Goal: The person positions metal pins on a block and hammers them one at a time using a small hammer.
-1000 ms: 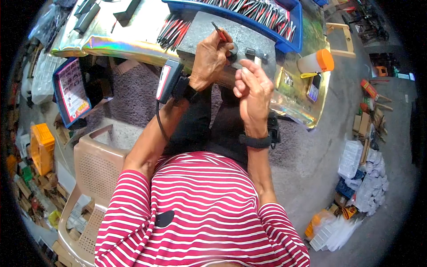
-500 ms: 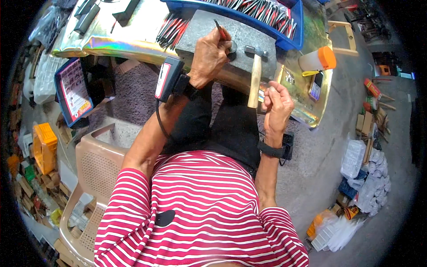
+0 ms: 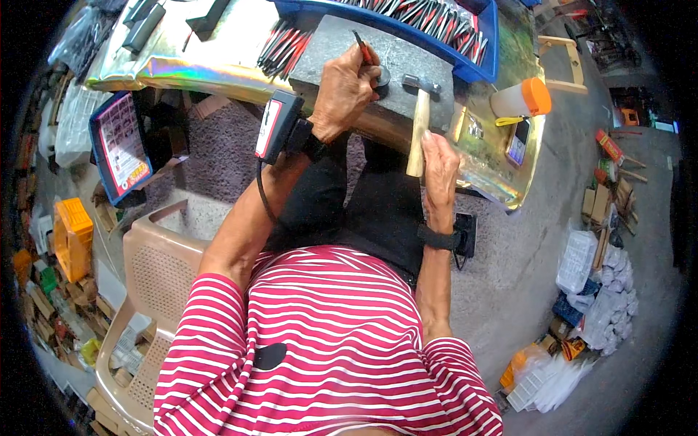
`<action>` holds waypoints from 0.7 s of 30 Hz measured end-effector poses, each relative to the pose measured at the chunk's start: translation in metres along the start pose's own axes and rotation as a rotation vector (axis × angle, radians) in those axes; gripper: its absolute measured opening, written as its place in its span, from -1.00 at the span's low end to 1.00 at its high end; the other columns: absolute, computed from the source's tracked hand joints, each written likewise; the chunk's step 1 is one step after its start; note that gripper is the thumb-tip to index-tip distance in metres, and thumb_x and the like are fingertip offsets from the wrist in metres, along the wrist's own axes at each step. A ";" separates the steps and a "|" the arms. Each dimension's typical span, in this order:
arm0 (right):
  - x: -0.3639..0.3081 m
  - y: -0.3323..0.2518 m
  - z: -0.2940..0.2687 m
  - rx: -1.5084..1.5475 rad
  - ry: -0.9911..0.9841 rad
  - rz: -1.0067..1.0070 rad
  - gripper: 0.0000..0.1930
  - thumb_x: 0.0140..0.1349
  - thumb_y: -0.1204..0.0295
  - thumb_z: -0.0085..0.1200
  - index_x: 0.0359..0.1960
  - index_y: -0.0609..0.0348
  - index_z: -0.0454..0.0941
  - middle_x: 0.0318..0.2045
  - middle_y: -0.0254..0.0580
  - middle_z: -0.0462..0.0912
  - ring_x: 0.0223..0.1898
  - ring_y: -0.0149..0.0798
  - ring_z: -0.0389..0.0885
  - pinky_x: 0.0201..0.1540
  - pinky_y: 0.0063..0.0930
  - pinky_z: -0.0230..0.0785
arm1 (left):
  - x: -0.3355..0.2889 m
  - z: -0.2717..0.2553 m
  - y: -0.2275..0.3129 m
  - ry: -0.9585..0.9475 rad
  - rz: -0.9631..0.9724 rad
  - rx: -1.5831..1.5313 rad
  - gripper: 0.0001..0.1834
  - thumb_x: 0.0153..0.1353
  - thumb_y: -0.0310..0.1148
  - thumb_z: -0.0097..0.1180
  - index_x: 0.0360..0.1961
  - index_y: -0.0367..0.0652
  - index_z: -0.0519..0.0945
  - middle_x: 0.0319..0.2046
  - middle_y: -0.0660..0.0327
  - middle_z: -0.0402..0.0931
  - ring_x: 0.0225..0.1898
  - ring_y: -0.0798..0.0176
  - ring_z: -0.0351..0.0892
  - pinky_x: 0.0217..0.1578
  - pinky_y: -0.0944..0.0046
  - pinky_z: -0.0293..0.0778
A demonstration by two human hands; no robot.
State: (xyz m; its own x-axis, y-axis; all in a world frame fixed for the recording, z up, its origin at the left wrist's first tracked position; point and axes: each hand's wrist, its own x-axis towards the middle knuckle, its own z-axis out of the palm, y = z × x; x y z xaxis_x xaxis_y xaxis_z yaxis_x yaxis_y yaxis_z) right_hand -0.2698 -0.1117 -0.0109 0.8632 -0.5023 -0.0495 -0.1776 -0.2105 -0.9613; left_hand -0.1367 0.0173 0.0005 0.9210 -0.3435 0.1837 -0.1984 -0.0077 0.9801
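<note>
My left hand (image 3: 345, 91) grips a thin red-and-dark tool (image 3: 361, 47) and holds it upright, its lower end at a small dark ring (image 3: 381, 75) on the grey stone block (image 3: 414, 54). My right hand (image 3: 438, 166) is closed around the pale wooden handle of a hammer (image 3: 417, 120); the metal hammer head rests low over the block, just right of the ring. A dark device is strapped to my left wrist and a black band to my right wrist.
A blue tray (image 3: 476, 69) with several red-and-dark tools lies behind the block, and a loose bunch of them (image 3: 280, 47) lies to its left. A white bottle with an orange cap (image 3: 520, 98) stands at the right. A beige plastic chair (image 3: 156, 276) is beneath me.
My right hand slid from beside the left hand down to the hammer's handle, and the hammer head has come down toward the block. My left hand has stayed in place with its tool.
</note>
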 end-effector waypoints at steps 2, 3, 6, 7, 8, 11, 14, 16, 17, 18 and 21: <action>0.002 0.000 0.000 0.030 -0.045 0.031 -0.72 0.17 0.29 -0.11 -0.38 0.32 0.45 -0.60 -0.31 0.42 -0.50 -0.55 0.34 -0.47 -0.68 0.20 | 0.002 -0.001 -0.002 -0.008 0.056 0.064 -0.95 0.03 -0.61 -0.06 -0.45 -0.26 0.36 -0.61 0.24 0.40 -0.55 0.44 0.43 -0.62 0.42 0.48; 0.004 0.001 0.001 0.155 -0.090 0.092 -0.72 0.15 0.30 -0.10 -0.35 0.34 0.44 -0.57 -0.29 0.44 -0.52 -0.52 0.36 -0.49 -0.66 0.23 | 0.003 -0.001 -0.004 -0.020 0.113 0.127 -0.93 0.02 -0.63 -0.07 -0.44 -0.26 0.36 -0.61 0.24 0.39 -0.54 0.44 0.43 -0.61 0.43 0.47; 0.008 -0.001 0.004 0.417 -0.163 0.215 -0.72 0.14 0.33 -0.10 -0.30 0.37 0.39 -0.56 -0.24 0.45 -0.58 -0.48 0.38 -0.53 -0.64 0.27 | 0.008 -0.003 -0.006 -0.048 0.213 0.222 -0.86 -0.06 -0.66 -0.05 -0.43 -0.25 0.36 -0.61 0.27 0.39 -0.54 0.44 0.43 -0.61 0.41 0.41; 0.010 -0.002 0.005 0.555 -0.190 0.280 -0.72 0.14 0.34 -0.10 -0.29 0.39 0.37 -0.57 -0.21 0.44 -0.61 -0.47 0.39 -0.57 -0.64 0.28 | 0.008 -0.004 -0.006 -0.044 0.214 0.221 -0.86 -0.06 -0.66 -0.05 -0.43 -0.25 0.36 -0.61 0.27 0.39 -0.54 0.44 0.43 -0.61 0.41 0.41; 0.010 -0.004 0.005 0.553 -0.193 0.278 -0.72 0.14 0.34 -0.10 -0.29 0.39 0.37 -0.57 -0.21 0.44 -0.61 -0.47 0.39 -0.57 -0.64 0.28 | 0.009 -0.007 -0.006 -0.083 0.246 0.284 -0.83 -0.10 -0.68 -0.05 -0.43 -0.24 0.36 -0.61 0.26 0.38 -0.55 0.44 0.40 -0.59 0.41 0.37; 0.013 -0.011 0.003 0.696 -0.245 0.384 -0.73 0.12 0.38 -0.10 -0.27 0.40 0.35 -0.58 -0.21 0.42 -0.66 -0.49 0.34 -0.62 -0.67 0.25 | 0.010 -0.007 -0.003 -0.107 0.344 0.319 -0.75 -0.22 -0.74 -0.10 -0.46 -0.22 0.34 -0.64 0.21 0.29 -0.59 0.45 0.28 -0.56 0.43 0.27; 0.014 -0.016 -0.001 0.540 -0.202 0.410 -0.74 0.13 0.36 -0.11 -0.31 0.37 0.36 -0.65 -0.28 0.37 -0.72 -0.56 0.23 -0.77 -0.73 0.10 | 0.008 -0.009 0.005 -0.189 0.458 0.300 -0.78 -0.21 -0.67 -0.08 -0.45 -0.22 0.30 -0.63 0.07 0.29 -0.59 0.08 0.37 -0.56 0.30 0.30; 0.011 -0.028 -0.003 0.460 -0.201 0.363 -0.75 0.14 0.34 -0.11 -0.33 0.35 0.36 -0.66 -0.30 0.37 -0.74 -0.57 0.21 -0.78 -0.74 0.08 | 0.009 -0.006 0.002 -0.163 0.465 0.354 -0.79 -0.19 -0.65 -0.07 -0.46 -0.21 0.29 -0.61 0.05 0.31 -0.55 0.00 0.37 -0.55 0.25 0.31; 0.009 -0.036 -0.004 0.385 -0.196 0.319 -0.75 0.15 0.33 -0.11 -0.36 0.33 0.37 -0.68 -0.32 0.36 -0.76 -0.57 0.20 -0.80 -0.76 0.05 | 0.009 -0.004 0.001 -0.142 0.468 0.411 -0.80 -0.18 -0.63 -0.07 -0.47 -0.21 0.28 -0.60 0.03 0.32 -0.51 -0.07 0.37 -0.54 0.21 0.31; 0.006 -0.046 -0.007 0.379 -0.194 0.314 -0.75 0.15 0.33 -0.11 -0.36 0.33 0.37 -0.68 -0.32 0.36 -0.76 -0.57 0.20 -0.80 -0.76 0.05 | 0.009 -0.002 0.000 -0.140 0.472 0.416 -0.82 -0.17 -0.62 -0.08 -0.49 -0.20 0.25 -0.59 0.03 0.32 -0.49 -0.09 0.38 -0.54 0.19 0.31; 0.000 -0.081 -0.015 -0.022 -0.143 0.038 -0.77 0.20 0.30 -0.16 -0.47 0.21 0.38 -0.73 -0.41 0.31 -0.76 -0.62 0.18 -0.80 -0.75 -0.02 | 0.008 -0.004 -0.001 -0.135 0.493 0.419 -0.81 -0.16 -0.60 -0.07 -0.47 -0.19 0.25 -0.59 0.04 0.33 -0.50 -0.09 0.38 -0.55 0.18 0.31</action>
State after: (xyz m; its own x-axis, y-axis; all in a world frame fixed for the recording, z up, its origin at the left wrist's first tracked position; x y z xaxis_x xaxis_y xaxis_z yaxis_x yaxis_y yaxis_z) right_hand -0.2626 -0.1067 0.0709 0.9141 -0.3857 -0.1253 -0.2202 -0.2126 -0.9520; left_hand -0.1282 0.0183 0.0012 0.6444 -0.5145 0.5658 -0.7248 -0.1750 0.6664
